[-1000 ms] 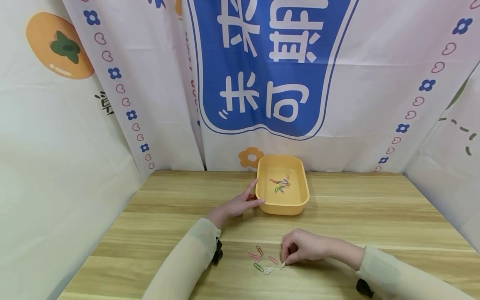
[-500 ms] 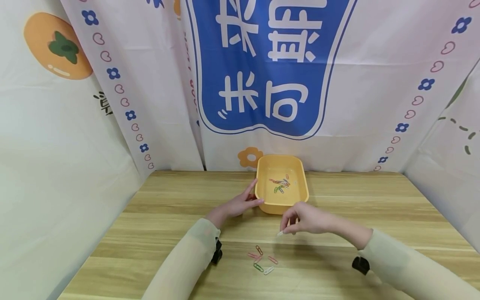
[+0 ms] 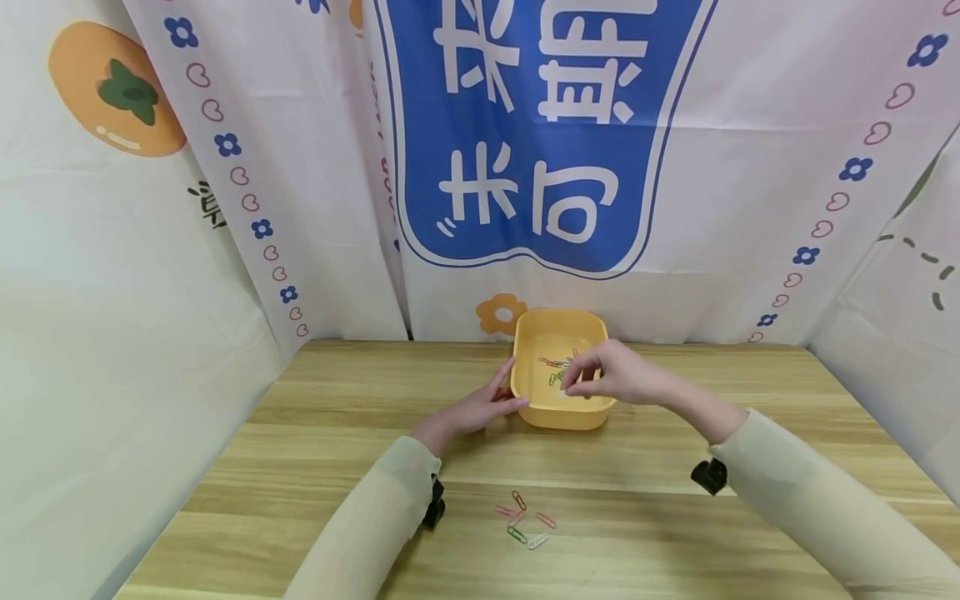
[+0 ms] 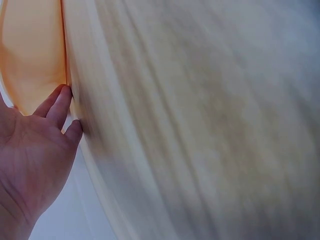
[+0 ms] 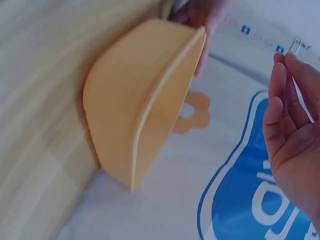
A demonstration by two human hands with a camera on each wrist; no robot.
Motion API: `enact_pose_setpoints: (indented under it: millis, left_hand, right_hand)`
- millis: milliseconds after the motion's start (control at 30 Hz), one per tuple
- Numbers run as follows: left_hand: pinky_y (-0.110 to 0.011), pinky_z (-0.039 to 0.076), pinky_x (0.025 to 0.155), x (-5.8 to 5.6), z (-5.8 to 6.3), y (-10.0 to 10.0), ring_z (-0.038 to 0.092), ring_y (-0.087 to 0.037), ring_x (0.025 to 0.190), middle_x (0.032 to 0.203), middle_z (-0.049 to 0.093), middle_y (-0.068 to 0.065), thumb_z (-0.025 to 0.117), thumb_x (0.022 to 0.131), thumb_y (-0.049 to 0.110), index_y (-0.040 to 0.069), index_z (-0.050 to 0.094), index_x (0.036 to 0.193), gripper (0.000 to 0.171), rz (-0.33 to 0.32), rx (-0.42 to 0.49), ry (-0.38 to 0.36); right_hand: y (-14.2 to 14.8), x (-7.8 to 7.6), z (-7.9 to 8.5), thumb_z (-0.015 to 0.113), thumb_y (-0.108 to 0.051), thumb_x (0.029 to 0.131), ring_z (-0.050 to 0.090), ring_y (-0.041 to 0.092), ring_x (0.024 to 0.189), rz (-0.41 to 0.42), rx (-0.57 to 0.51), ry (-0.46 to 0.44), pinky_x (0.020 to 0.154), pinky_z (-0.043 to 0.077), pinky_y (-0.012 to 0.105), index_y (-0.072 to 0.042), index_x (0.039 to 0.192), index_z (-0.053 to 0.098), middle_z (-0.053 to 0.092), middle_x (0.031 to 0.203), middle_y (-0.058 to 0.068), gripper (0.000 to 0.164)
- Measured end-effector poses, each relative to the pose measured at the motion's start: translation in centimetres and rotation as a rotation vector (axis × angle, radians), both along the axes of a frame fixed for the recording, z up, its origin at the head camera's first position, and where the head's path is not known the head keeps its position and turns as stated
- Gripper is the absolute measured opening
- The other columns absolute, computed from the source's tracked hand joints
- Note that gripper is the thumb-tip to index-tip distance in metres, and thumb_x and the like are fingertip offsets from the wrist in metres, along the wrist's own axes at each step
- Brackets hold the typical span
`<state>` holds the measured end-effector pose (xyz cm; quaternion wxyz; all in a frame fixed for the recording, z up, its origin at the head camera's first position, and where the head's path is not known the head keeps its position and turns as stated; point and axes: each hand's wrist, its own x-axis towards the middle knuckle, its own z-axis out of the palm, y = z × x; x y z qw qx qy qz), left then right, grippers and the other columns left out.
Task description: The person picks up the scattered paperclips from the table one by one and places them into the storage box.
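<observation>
Over the near part of a yellow plastic box (image 3: 562,419), my right hand (image 3: 628,375) pinches a white paper clip (image 5: 296,45) between thumb and fingertips. In the right wrist view the clip sticks out past the fingertips, above the box's rim. My left hand (image 3: 476,410) rests against the box's left side with fairly straight, spread fingers. The left wrist view has that hand's fingertips (image 4: 65,92) touching the wall. Inside the box lies a small heap of coloured paper clips (image 3: 553,363), partly hidden by the right hand.
Nearer me on the wooden table (image 3: 315,500) lie several loose paper clips, among them a green one (image 3: 517,535), a white one (image 3: 537,541) and a pink one (image 3: 546,520). A printed cloth (image 3: 450,292) hangs behind the box at the table's back edge.
My right hand has picked the white paper clip up from the table and carried it forward over the box. The left hand has stayed at the box's side.
</observation>
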<state>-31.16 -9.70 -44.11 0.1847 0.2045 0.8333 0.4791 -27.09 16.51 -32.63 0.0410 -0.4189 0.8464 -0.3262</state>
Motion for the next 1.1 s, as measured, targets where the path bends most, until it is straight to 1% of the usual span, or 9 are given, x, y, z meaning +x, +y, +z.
enact_pose_setpoints:
  millis: [133, 267, 433, 567, 733, 833, 933, 1033, 1100]
  left_hand:
    - [-0.047, 0.025, 0.111, 0.0, 0.0, -0.1, 0.038, -0.030, 0.136, 0.149, 0.039, -0.019, 0.057, 0.098, 0.040, 0.033, -0.005, 0.156, 0.085, 0.001, 0.008, -0.005]
    - [-0.047, 0.025, 0.111, -0.1, -0.1, -0.1, 0.038, -0.029, 0.136, 0.149, 0.039, -0.018, 0.057, 0.098, 0.039, 0.034, -0.004, 0.156, 0.085, 0.002, 0.022, -0.011]
    - [-0.047, 0.025, 0.111, -0.1, -0.1, -0.2, 0.039, -0.029, 0.135, 0.148, 0.040, -0.019, 0.057, 0.098, 0.039, 0.032, -0.004, 0.157, 0.085, 0.001, 0.024, -0.009]
    - [-0.047, 0.025, 0.111, -0.1, -0.1, -0.2, 0.040, -0.029, 0.134, 0.148, 0.041, -0.019, 0.057, 0.098, 0.040, 0.031, -0.005, 0.157, 0.085, -0.003, 0.019, -0.004]
    - [-0.047, 0.025, 0.111, -0.1, -0.1, -0.2, 0.039, -0.029, 0.135, 0.149, 0.039, -0.018, 0.057, 0.098, 0.041, 0.035, -0.005, 0.156, 0.085, 0.000, 0.010, -0.004]
    - [-0.047, 0.025, 0.112, -0.1, 0.0, -0.1, 0.038, -0.029, 0.135, 0.149, 0.039, -0.018, 0.057, 0.098, 0.040, 0.036, -0.005, 0.156, 0.085, -0.002, 0.009, -0.004]
    - [-0.046, 0.025, 0.112, 0.0, 0.1, -0.1, 0.039, -0.029, 0.135, 0.148, 0.040, -0.019, 0.057, 0.098, 0.041, 0.034, -0.004, 0.156, 0.085, 0.000, 0.001, -0.003]
    - [-0.046, 0.024, 0.112, 0.0, 0.1, 0.0, 0.038, -0.029, 0.135, 0.148, 0.040, -0.019, 0.058, 0.097, 0.041, 0.034, -0.004, 0.156, 0.086, 0.004, -0.005, -0.006]
    - [-0.046, 0.024, 0.112, 0.0, 0.1, -0.1, 0.037, -0.029, 0.136, 0.149, 0.039, -0.018, 0.058, 0.097, 0.041, 0.036, -0.004, 0.156, 0.085, 0.009, -0.006, -0.010]
  right_hand:
    - [0.2, -1.7, 0.4, 0.072, -0.010, 0.089, 0.062, 0.012, 0.069, -0.047, 0.020, 0.018, 0.062, 0.052, 0.028, -0.010, 0.088, 0.075, 0.070, 0.081, -0.004, 0.004]
    - [0.3, -3.6, 0.3, 0.071, -0.007, 0.089, 0.063, 0.016, 0.072, -0.102, 0.025, 0.025, 0.064, 0.052, 0.029, -0.006, 0.089, 0.075, 0.070, 0.081, -0.004, 0.005]
    - [0.3, -5.9, 0.4, 0.069, -0.004, 0.090, 0.062, 0.025, 0.076, -0.196, 0.008, -0.023, 0.066, 0.050, 0.030, 0.000, 0.092, 0.074, 0.070, 0.083, 0.002, 0.007]
    - [0.2, -7.4, 0.6, 0.068, -0.005, 0.091, 0.060, 0.030, 0.079, -0.284, 0.005, -0.071, 0.068, 0.050, 0.031, 0.001, 0.095, 0.073, 0.069, 0.083, 0.004, 0.009]
    - [0.1, -8.8, 0.5, 0.066, -0.007, 0.093, 0.057, 0.030, 0.082, -0.387, 0.000, -0.129, 0.071, 0.049, 0.033, 0.000, 0.099, 0.072, 0.068, 0.086, 0.007, 0.011]
    - [0.2, -9.5, 0.1, 0.065, -0.007, 0.093, 0.055, 0.026, 0.080, -0.434, -0.009, -0.151, 0.071, 0.049, 0.033, 0.001, 0.099, 0.071, 0.067, 0.087, 0.009, 0.012]
    - [0.3, -10.3, -0.8, 0.065, -0.006, 0.093, 0.055, 0.024, 0.078, -0.461, -0.024, -0.160, 0.070, 0.048, 0.032, 0.004, 0.099, 0.070, 0.066, 0.086, 0.010, 0.012]
    - [0.5, -11.1, -2.0, 0.065, -0.004, 0.093, 0.056, 0.026, 0.077, -0.484, -0.029, -0.152, 0.067, 0.047, 0.030, 0.006, 0.098, 0.069, 0.066, 0.086, 0.013, 0.012]
    - [0.6, -11.5, -2.7, 0.065, -0.003, 0.093, 0.058, 0.029, 0.078, -0.505, -0.032, -0.144, 0.066, 0.046, 0.029, 0.006, 0.096, 0.069, 0.066, 0.087, 0.015, 0.011]
